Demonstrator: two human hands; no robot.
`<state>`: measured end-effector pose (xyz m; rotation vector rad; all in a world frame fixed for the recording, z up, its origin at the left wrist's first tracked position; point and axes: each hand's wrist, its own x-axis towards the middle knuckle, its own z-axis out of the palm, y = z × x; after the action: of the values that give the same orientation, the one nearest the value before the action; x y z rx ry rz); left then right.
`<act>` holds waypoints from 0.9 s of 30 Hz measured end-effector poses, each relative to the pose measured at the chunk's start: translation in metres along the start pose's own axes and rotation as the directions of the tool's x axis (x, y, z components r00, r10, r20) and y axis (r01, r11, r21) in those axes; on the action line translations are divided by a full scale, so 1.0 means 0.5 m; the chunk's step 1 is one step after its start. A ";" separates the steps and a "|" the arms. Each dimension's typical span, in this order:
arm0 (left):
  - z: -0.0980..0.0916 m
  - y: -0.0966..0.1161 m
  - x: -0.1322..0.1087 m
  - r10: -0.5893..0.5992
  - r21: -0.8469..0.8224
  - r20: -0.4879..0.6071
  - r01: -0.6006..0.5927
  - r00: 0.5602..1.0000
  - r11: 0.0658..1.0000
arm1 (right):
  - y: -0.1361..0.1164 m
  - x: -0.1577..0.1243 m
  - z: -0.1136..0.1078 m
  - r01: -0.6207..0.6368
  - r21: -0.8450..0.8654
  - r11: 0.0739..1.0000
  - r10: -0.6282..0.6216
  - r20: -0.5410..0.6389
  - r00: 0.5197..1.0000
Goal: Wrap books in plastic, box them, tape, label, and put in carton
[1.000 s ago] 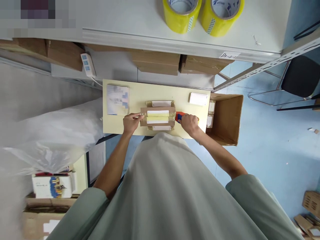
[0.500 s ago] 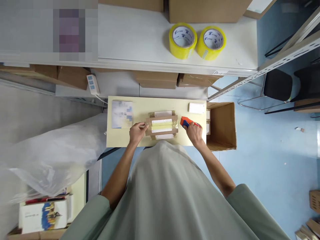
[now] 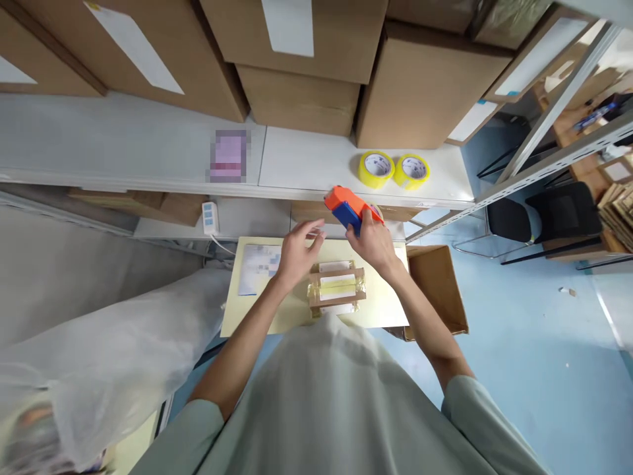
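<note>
My right hand point(image 3: 374, 245) grips an orange and blue tape dispenser point(image 3: 345, 207), raised above the far edge of the pale yellow table point(image 3: 383, 310). To its left, my left hand point(image 3: 297, 252) is up in the air. Its thumb and fingers are bent but apart, and I see nothing held in them. Below and between both hands lies a small brown cardboard box point(image 3: 315, 296) with white labels and clear yellowish tape. It rests across other labelled, taped boxes point(image 3: 336, 266), which it partly covers. Neither hand touches these boxes.
Two yellow tape rolls point(image 3: 376, 169) stand on the grey shelf point(image 3: 306, 161) beyond the table, before large cartons point(image 3: 297, 99). An open carton point(image 3: 435, 280) stands at the table's right. A printed sheet point(image 3: 254, 267), power strip point(image 3: 210, 218) and plastic-wrapped bulk point(image 3: 123, 323) are on the left.
Both hands have risen and moved toward each other, the right carrying the tape dispenser. My left hand has let go of the cardboard box. The view has tilted up, showing more shelf.
</note>
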<state>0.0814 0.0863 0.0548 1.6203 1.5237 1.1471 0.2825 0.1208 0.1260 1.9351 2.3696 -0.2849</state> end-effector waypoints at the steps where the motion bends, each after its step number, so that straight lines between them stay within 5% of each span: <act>1: -0.009 0.017 0.019 0.031 -0.008 -0.005 -0.031 1.000 0.999 | -0.019 0.030 -0.012 0.040 -0.022 0.999 -0.041 -0.034 0.999; 8: -0.065 0.078 0.064 0.139 -0.004 -0.049 -0.140 0.989 0.990 | -0.113 0.223 -0.037 0.227 -0.119 0.967 -0.244 -0.151 0.958; 15: -0.078 0.042 0.022 0.098 0.013 -0.047 -0.098 0.994 0.995 | -0.129 0.298 -0.006 0.235 -0.088 0.968 -0.246 -0.149 0.958; 21: -0.049 -0.101 -0.071 -0.117 0.048 -0.013 0.117 0.993 0.992 | -0.059 0.194 0.046 0.212 -0.006 0.977 -0.206 -0.266 0.942; 24: -0.014 -0.185 -0.150 -0.364 0.089 0.048 0.359 0.930 0.929 | 0.021 0.079 0.156 0.165 0.173 0.971 -0.113 -0.278 0.954; 27: 0.031 -0.237 -0.226 -0.580 0.164 0.172 0.557 0.796 0.814 | 0.102 -0.048 0.313 0.100 0.395 0.913 -0.004 -0.238 0.971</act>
<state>0.0486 -0.0071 -0.0764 1.1613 1.7753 0.5443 0.3271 0.0780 -0.0284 2.1826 2.6910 -0.6328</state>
